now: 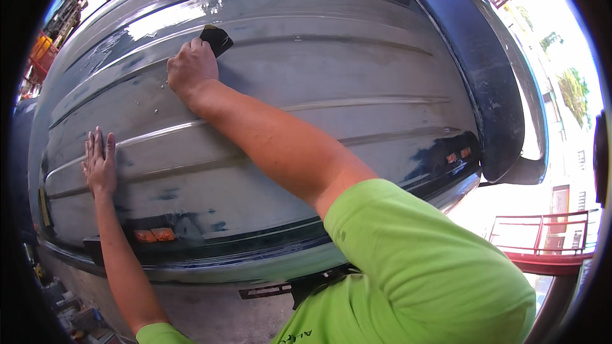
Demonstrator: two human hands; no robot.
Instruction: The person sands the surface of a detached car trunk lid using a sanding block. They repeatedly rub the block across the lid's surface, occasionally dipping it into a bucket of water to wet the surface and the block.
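Observation:
A vehicle roof (357,70) with long raised ribs spreads out before me, dull grey with dark worn patches and a wet, shiny area at the far left. My right hand (194,67) reaches across it, fingers closed round a folded piece of black sandpaper (218,39) whose free end sticks out past the knuckles. How much of the sandpaper touches the roof is hidden. My left hand (100,164) lies flat on the roof nearer the left edge, its fingers stretched out and holding nothing.
A dark blue spoiler (475,57) rises along the roof's right end. Small orange lamps (154,235) sit on the near edge. Red metal railings (542,236) stand at the right, and assorted clutter (70,309) lies on the ground at lower left.

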